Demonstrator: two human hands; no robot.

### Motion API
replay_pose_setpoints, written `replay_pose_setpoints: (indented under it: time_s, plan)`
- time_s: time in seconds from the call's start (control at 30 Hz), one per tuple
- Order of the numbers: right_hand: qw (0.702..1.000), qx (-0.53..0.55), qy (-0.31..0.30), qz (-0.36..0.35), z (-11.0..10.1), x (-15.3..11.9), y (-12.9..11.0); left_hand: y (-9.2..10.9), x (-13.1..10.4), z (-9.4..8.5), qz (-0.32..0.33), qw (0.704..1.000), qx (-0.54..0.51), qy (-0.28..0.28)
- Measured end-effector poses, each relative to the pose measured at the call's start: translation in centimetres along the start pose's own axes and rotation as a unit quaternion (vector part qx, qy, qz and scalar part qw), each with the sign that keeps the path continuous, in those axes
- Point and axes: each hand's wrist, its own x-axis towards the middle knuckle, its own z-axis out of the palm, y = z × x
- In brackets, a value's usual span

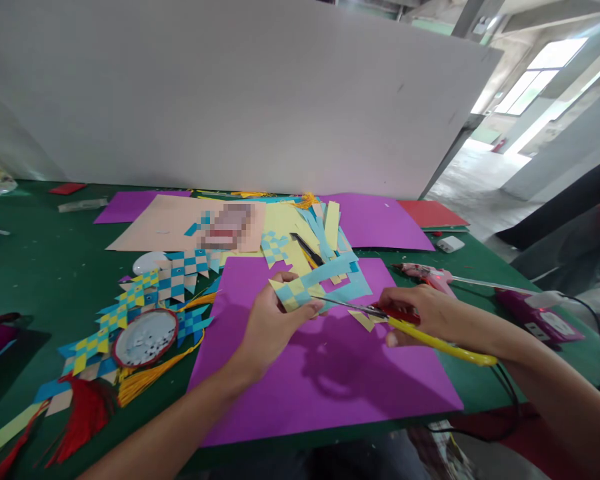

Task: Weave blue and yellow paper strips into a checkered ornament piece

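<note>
My left hand [270, 323] pinches a woven piece of blue and yellow paper strips [313, 283] and holds it above a purple sheet [325, 373]. My right hand [423, 313] grips scissors with yellow and red handles [420, 330]; the blades point left and touch the woven piece's loose strips. A small yellow paper scrap [363, 321] lies on the purple sheet under the blades.
Finished blue-yellow woven pieces [145, 300], a round dish of small white bits [145, 338], red and orange tassels [87, 410] lie left on the green table [45, 267]. A pink glue gun [430, 275] and cable sit right. Paper sheets and a white board stand behind.
</note>
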Motion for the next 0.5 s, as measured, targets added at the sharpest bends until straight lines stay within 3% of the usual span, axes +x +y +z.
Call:
replay_pose_setpoints:
  time_s: [0.5]
  plan:
    - [1.0,-0.002,0.01,-0.004,0.15,-0.04,0.37,-0.05,-0.05,0.05,-0.003,1.0,-0.018,0.0]
